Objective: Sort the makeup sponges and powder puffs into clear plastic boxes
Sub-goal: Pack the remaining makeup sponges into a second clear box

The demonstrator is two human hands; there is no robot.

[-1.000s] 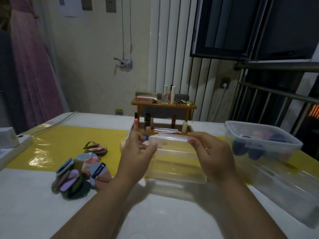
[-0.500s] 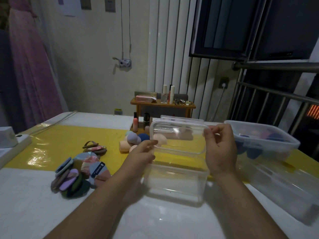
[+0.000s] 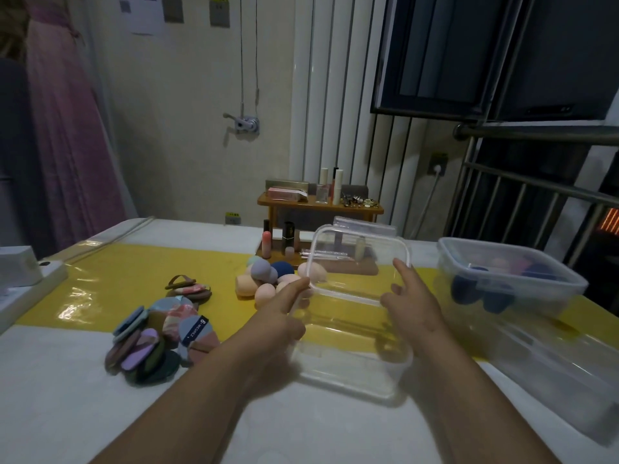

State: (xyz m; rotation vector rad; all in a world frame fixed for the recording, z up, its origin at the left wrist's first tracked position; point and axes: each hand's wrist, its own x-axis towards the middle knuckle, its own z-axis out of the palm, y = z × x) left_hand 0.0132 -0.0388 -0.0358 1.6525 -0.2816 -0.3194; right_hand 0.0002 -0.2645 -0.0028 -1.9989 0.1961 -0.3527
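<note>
Table: one lid, left hand, right hand

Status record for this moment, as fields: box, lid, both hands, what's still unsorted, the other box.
open box: clear, looks empty
lid: clear, raised and tilted above open box
left hand: pinches lid's lower left corner
right hand: at lid's lower right edge, index finger straight; grip unclear
makeup sponges: loose heap on yellow mat
powder puffs: loose pile left of open box
right box: holds dark blue sponges
</note>
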